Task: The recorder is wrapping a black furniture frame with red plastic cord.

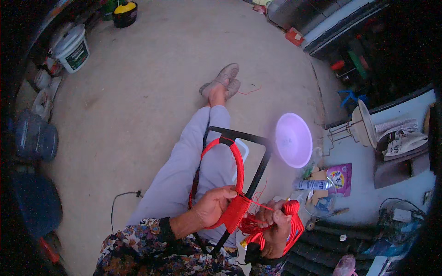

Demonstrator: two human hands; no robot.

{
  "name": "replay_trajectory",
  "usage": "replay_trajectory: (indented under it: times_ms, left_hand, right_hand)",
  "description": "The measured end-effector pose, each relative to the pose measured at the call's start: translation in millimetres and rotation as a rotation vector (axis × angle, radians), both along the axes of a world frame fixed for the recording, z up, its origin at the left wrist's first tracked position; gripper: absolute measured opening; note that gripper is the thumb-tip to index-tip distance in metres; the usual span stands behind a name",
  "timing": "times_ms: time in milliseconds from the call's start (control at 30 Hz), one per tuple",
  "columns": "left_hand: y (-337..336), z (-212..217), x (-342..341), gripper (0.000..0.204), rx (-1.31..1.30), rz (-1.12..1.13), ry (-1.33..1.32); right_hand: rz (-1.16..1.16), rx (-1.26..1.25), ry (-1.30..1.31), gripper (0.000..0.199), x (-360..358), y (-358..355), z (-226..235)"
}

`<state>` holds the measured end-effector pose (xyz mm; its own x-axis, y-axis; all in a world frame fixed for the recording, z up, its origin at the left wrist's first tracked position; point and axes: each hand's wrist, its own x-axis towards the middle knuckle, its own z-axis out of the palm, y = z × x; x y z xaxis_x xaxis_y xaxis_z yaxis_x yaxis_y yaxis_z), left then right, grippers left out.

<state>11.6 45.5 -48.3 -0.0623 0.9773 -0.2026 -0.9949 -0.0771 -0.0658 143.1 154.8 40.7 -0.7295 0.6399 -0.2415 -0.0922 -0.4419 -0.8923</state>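
Note:
A black metal frame [258,171] rests across my lap, with a ring [239,162] wrapped in red cord fixed inside it. My left hand [212,206] grips the ring, its thumb beside a wide band of tight red wrapping [236,212] that joins ring and frame bar. Just right of it, my right hand [273,229] is closed round a bundle of red cord [291,209], its fingers pinching a strand. That strand runs taut from the wrapping to my right fingers. A thin loose end curls up above the bar. Part of the bundle is hidden behind my fingers.
Right of the frame stands a lilac basin [293,140] on the concrete floor [152,87]. Beyond it are a spray can [313,184], a purple packet [340,179] and dark rolls [322,246]. At left are a white bucket [72,49] and a blue water jug [37,135].

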Motion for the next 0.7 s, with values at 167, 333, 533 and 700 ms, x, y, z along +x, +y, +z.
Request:
replay_trajectory:
  times_ms: [167, 333, 533, 700]
  left_hand:
    - [-1.0, -0.2, 4.0, 0.029, -0.03, 0.013, -0.018]
    - [0.6, -6.3, 6.6, 0.031, -0.048, 0.017, 0.003]
    - [1.8, -4.1, 5.9, 0.033, 0.001, 0.053, -0.047]
    - [3.2, -7.2, 4.3, 0.034, -0.029, 0.036, -0.035]
  right_hand:
    - [0.059, 0.009, 0.095, 0.019, -0.5, 3.6, -6.1]
    - [-0.009, 0.127, 0.12, 0.02, -19.7, -2.5, -0.9]
    - [0.063, 0.006, 0.196, 0.017, -25.4, -2.4, -2.8]
    - [0.129, 0.055, 0.119, 0.026, -36.3, -8.6, 7.7]
